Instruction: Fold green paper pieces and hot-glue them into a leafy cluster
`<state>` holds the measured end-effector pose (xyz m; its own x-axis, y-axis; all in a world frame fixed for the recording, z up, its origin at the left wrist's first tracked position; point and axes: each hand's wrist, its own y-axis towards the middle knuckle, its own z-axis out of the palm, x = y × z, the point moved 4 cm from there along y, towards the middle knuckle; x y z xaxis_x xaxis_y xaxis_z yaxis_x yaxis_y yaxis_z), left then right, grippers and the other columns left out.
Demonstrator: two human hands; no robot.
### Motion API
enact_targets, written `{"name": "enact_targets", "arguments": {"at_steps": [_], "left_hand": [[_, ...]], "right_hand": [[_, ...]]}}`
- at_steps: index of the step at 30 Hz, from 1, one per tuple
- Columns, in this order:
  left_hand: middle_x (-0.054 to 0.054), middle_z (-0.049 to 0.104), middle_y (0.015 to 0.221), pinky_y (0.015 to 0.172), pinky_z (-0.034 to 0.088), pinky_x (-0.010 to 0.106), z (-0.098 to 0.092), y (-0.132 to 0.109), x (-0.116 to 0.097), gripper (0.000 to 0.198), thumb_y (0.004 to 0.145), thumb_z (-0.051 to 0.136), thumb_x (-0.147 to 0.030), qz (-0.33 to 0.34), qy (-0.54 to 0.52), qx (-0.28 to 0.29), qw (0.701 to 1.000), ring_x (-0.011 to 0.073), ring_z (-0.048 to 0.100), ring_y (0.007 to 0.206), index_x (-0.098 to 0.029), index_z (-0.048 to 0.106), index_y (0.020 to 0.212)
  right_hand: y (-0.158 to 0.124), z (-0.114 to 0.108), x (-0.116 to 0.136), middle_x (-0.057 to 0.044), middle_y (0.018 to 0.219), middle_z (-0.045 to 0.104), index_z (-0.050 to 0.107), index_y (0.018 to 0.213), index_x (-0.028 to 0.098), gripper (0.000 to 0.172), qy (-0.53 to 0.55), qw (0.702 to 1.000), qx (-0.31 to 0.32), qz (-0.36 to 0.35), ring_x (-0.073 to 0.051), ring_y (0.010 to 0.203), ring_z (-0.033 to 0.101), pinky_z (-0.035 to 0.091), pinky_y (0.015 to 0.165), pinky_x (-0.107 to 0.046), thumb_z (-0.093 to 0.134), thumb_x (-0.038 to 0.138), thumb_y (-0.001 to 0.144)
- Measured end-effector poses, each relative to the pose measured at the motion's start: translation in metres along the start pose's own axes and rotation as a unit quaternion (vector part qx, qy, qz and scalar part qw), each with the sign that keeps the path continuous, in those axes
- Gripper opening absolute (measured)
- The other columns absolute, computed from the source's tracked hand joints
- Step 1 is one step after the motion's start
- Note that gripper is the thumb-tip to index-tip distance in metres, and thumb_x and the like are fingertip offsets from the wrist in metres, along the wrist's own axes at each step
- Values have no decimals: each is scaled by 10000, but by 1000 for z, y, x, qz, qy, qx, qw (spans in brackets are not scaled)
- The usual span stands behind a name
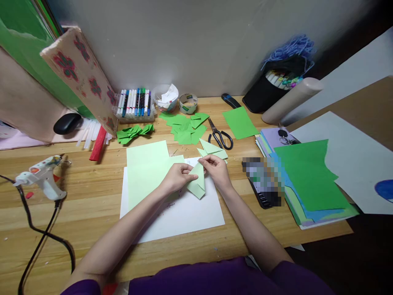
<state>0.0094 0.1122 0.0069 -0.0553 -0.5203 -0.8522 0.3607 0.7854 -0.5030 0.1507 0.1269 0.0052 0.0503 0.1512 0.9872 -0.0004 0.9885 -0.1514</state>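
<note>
Between my two hands is a folded piece of pale green paper, held above a white sheet. My left hand pinches its left side, thumb on top. The fingertips of my right hand are closed on its upper right corner. Larger pale green sheets lie on the white sheet to the left. Just beyond my right hand rest more folded pale green pieces. Black-handled scissors lie behind those, beside a pile of bright green paper pieces.
A glue gun with its cord is at the left. Markers, a tub of scraps and a tape roll line the wall. On the right are a blurred phone and a stack of coloured paper.
</note>
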Motion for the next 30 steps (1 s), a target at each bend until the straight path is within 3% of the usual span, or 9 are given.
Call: {"name": "enact_targets", "arguments": {"at_steps": [4,8,12,18,22,24,26,28,30], "left_hand": [[-22,579,553,463,328,185,-4,0,-2,323,558,747,-300,18,29,-10,999,66,465,450,-108,598,772],[-70,492,480,404,220,173,-8,0,-3,323,583,722,-305,29,71,-24,997,38,346,386,-121,570,800],[-59,513,511,416,257,175,-9,1,-3,336,604,695,-301,23,72,-31,997,53,394,410,-121,553,850],[-88,453,487,418,272,183,-17,-1,-5,273,665,636,-244,62,180,-49,980,65,386,410,-155,545,907],[9,638,743,593,411,226,-17,-11,-21,260,716,616,-285,158,273,-72,946,136,578,671,-190,589,957],[32,658,831,656,421,247,-16,-17,-30,200,740,599,-319,202,316,-117,920,158,590,763,-201,626,899],[25,657,774,639,411,250,-13,-21,-35,133,752,585,-310,220,349,-156,897,156,580,725,-197,652,776],[16,653,705,612,403,244,-13,-21,-36,137,752,579,-282,220,333,-170,901,144,569,666,-188,657,689],[20,658,681,599,408,237,-16,-19,-34,149,734,597,-287,206,266,-160,928,139,571,642,-173,661,663]], "right_hand": [[0,1,-5,36,560,543,575,646,162,273,-8,995,82,58,-80,461,483,420,457,-209,739,375,596],[0,0,-7,47,524,511,543,597,164,272,-20,996,67,57,-72,454,475,418,454,-198,723,365,621],[-2,5,-9,25,613,566,577,655,156,271,-7,991,101,91,-85,534,525,467,522,-212,745,358,587],[-4,5,-10,39,548,523,553,598,146,298,-47,992,78,91,-78,491,497,457,499,-217,743,374,577],[-7,12,-10,29,577,535,575,610,144,262,-66,989,104,79,-87,521,504,473,520,-229,721,361,602],[-10,19,-9,23,593,543,587,623,145,229,-71,988,118,76,-92,539,512,477,525,-229,695,347,629],[-13,24,-7,17,611,552,600,647,144,202,-71,987,123,77,-101,566,523,484,541,-233,679,331,644],[-15,29,-5,9,631,562,615,681,141,203,-60,987,122,85,-112,594,536,492,560,-244,680,330,644],[-17,32,-2,0,643,571,625,697,137,228,-50,987,125,92,-119,604,541,495,567,-251,686,348,639]]}}
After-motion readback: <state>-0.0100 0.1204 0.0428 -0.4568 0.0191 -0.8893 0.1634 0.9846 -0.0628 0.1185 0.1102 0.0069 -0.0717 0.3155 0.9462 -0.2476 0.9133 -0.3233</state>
